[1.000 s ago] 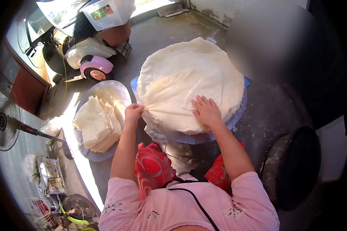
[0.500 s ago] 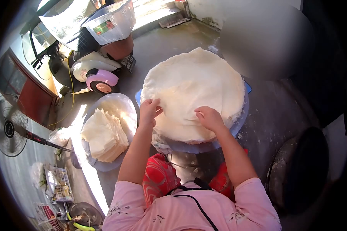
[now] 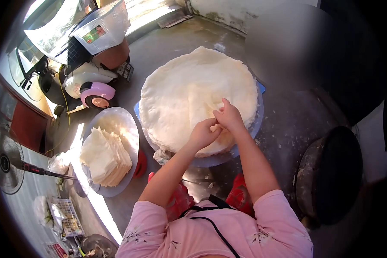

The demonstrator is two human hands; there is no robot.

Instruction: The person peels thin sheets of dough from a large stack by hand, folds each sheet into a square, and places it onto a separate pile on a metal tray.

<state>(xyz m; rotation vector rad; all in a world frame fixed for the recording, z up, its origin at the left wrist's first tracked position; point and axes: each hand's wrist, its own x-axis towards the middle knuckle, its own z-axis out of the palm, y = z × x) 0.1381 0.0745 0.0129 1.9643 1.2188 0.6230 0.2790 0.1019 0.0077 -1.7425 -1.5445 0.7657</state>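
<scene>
A thick round stack of thin, pale dough sheets [image 3: 172, 94] rests on a blue-grey round tray [image 3: 259, 122] in front of me. Over the right front of the stack, my left hand [image 3: 204, 134] and my right hand [image 3: 228, 117] are close together, fingertips nearly touching. Both hands are closed in a pinch on the top dough sheet, which shows creases around the fingers. The exact fold between my fingertips is partly hidden. To the left, a pile of folded dough sheets [image 3: 105, 157] lies on a round metal tray [image 3: 127, 124].
A floor fan [image 3: 6, 162] stands at the far left. Behind it are a pink-and-white ride-on vehicle [image 3: 97, 94] and a white plastic basket [image 3: 101, 30]. On the right leans a large dark round pan [image 3: 331, 176]. Wire baskets [image 3: 68, 217] sit at lower left.
My left hand has moved right across the stack to meet my right hand, which has shifted slightly up. The whole view has shifted a little left.
</scene>
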